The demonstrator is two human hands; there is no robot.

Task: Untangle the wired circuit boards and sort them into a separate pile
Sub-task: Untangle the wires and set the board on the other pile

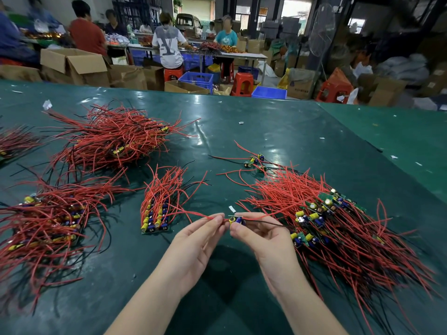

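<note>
1. Both forearms reach in from the near edge of the table (242, 131), palms turned inward.
2. The right hand (263, 240) pinches one circuit board (236, 220) at its fingertips.
3. The left hand (196, 240) pinches that board's red wire (193, 213), which runs leftward.
4. The neat stack (156, 221) lies left, nearer the left hand; the tangled heap (338, 226) lies right.
</note>
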